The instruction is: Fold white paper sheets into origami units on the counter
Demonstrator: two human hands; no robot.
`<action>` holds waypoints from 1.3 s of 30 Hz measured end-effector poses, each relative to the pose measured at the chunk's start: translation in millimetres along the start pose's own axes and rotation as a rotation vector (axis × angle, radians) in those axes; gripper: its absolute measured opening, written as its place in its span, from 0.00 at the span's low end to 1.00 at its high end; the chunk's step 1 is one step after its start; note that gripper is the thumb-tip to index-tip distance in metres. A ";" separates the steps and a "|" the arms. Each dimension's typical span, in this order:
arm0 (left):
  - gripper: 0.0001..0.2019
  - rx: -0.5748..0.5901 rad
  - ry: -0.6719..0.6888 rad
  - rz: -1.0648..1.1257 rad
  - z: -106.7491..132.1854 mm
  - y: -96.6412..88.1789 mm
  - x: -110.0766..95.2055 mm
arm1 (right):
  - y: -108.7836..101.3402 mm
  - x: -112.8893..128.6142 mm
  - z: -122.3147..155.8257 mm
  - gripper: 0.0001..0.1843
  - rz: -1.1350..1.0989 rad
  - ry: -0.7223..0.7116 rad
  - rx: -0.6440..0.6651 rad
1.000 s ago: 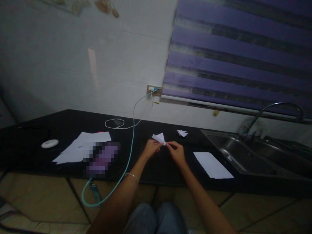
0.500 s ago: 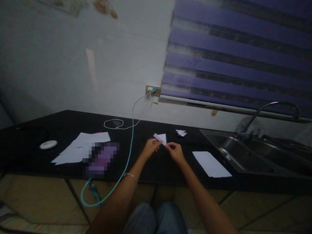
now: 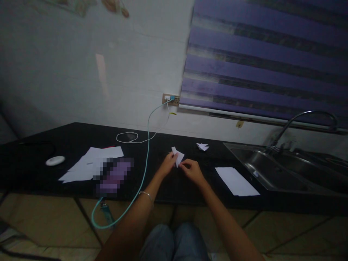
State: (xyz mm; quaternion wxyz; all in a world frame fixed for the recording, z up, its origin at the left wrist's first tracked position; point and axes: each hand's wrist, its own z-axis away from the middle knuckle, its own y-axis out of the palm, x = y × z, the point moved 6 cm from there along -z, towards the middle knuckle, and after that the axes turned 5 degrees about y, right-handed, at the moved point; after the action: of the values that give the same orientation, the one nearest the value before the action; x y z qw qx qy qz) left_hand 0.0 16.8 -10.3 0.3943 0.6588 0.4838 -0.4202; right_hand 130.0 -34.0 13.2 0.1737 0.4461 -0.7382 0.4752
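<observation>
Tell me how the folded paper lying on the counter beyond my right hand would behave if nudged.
The folded paper piece is probably very light, being small and apparently just paper, so it may slide easily on the black counter. Its pointed folds likely make it stiffer than the flat white paper beside the sink.

Both arms reach forward, the left forearm (image 3: 133, 221) slanting in from the lower left and the right forearm (image 3: 224, 212) from the lower right, both bare. The left hand (image 3: 169, 162) points up and inward, its thumb pressed down in a firm grip with the fingers mostly hidden beneath. The right hand (image 3: 192, 170) angles in to meet it, slightly lower, back upward, thumb and index finger drawn together at the tips. The fingertips of the two hands are near each other. Between the forearms, the denim-clad knees (image 3: 160, 235) sit side by side.
</observation>
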 end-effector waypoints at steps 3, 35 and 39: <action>0.21 -0.042 -0.047 0.108 -3.3 -3.5 10.5 | 0.0 -0.4 -0.1 0.12 -0.035 0.002 0.012; 0.21 0.502 -0.052 -0.125 17.7 24.3 17.1 | -3.6 -34.3 -3.8 0.09 -0.431 0.346 -0.011; 0.23 0.416 -0.042 -0.159 14.4 19.4 19.8 | -5.2 -35.6 -4.2 0.09 -0.400 0.324 -0.013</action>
State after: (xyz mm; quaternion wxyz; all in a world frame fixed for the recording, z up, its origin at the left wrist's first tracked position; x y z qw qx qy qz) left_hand 19.9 5.3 -31.4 0.2254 0.6768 0.4288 -0.5543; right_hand 152.9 -13.6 -6.2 0.3830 0.5000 -0.6010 0.4921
